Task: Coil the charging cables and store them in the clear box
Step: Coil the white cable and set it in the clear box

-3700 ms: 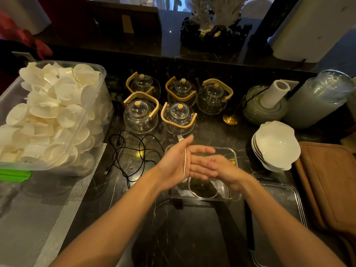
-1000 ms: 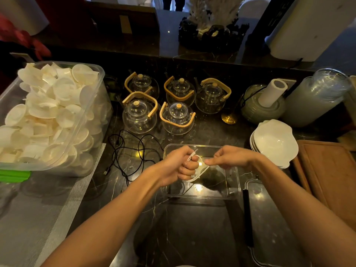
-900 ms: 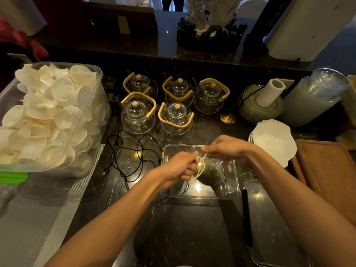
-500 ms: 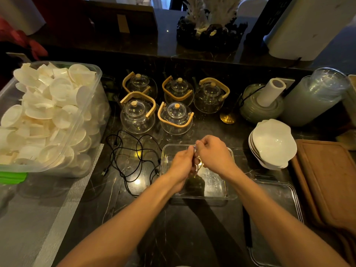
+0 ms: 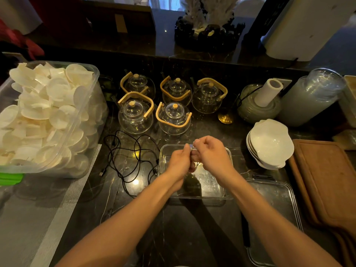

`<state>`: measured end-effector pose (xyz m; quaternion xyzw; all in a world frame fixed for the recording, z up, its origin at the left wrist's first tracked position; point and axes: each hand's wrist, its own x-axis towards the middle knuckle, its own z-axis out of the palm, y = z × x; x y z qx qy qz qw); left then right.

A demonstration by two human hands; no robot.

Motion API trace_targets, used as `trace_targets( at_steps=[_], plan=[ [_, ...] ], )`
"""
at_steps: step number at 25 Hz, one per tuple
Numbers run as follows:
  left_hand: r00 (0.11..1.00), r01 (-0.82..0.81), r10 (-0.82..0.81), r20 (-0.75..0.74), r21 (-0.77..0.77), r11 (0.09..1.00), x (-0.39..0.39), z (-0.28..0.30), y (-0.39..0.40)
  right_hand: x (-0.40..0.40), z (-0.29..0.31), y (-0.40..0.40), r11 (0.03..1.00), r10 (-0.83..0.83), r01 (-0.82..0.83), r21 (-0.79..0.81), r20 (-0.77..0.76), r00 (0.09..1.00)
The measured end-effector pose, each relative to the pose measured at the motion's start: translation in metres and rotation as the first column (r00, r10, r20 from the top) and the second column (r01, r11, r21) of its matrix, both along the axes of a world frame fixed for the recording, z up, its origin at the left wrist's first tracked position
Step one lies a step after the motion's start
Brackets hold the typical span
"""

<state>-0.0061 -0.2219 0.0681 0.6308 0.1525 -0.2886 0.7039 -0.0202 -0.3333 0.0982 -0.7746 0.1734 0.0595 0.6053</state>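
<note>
Both hands have drawn together since a second ago, left hand (image 5: pixel 180 160) and right hand (image 5: pixel 212 155) pinched shut on the thin white cable (image 5: pixel 193 149) above the clear box (image 5: pixel 228 157); no writing is legible. Largest to smallest: glossy dark marble counter (image 5: pixel 173 228); smooth rectangular box; loose black cable (image 5: pixel 133 160) tangled beside it.

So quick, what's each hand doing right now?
Left hand: closed on the white cable, above the clear box.
Right hand: closed, pinching the same white cable.
</note>
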Motion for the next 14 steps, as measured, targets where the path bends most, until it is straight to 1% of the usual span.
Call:
trace_targets(
  at_steps=[1, 3, 5, 6, 7, 9, 11, 14],
  plan=[
    [0.999, -0.027, 0.026, -0.027, -0.030, 0.999, 0.001, 0.001, -0.001, -0.003, 0.000, 0.004, 0.996, 0.014, -0.010, -0.084, 0.045, 0.999],
    [0.995, -0.068, 0.062, -0.083, -0.073, 0.995, 0.003, 0.003, -0.002, -0.014, -0.004, 0.007, 0.957, 0.097, -0.060, -0.283, 0.118, 0.988],
    [0.991, -0.081, 0.069, -0.111, -0.108, 0.991, 0.006, 0.005, 0.001, -0.027, -0.010, 0.010, 0.909, 0.197, -0.116, -0.401, 0.165, 0.966],
    [0.988, -0.109, 0.090, -0.123, -0.157, 0.982, 0.009, 0.007, 0.002, -0.032, -0.015, 0.012, 0.887, 0.247, -0.153, -0.436, 0.167, 0.954],
    [0.980, -0.162, 0.130, -0.150, -0.225, 0.961, 0.011, 0.009, 0.003, -0.038, -0.021, 0.015, 0.873, 0.289, -0.192, -0.448, 0.159, 0.944],
    [0.963, -0.247, 0.195, -0.188, -0.314, 0.917, 0.017, 0.013, 0.006, -0.048, -0.033, 0.018, 0.890, 0.307, -0.229, -0.395, 0.145, 0.941],
    [0.965, -0.253, 0.213, -0.156, -0.325, 0.911, 0.020, 0.012, 0.009, -0.052, -0.042, 0.016, 0.923, 0.256, -0.201, -0.328, 0.134, 0.957],
    [0.977, -0.208, 0.179, -0.117, -0.327, 0.922, 0.018, 0.009, 0.012, -0.050, -0.042, 0.007, 0.926, 0.161, -0.113, -0.361, 0.107, 0.981]
  ],
)
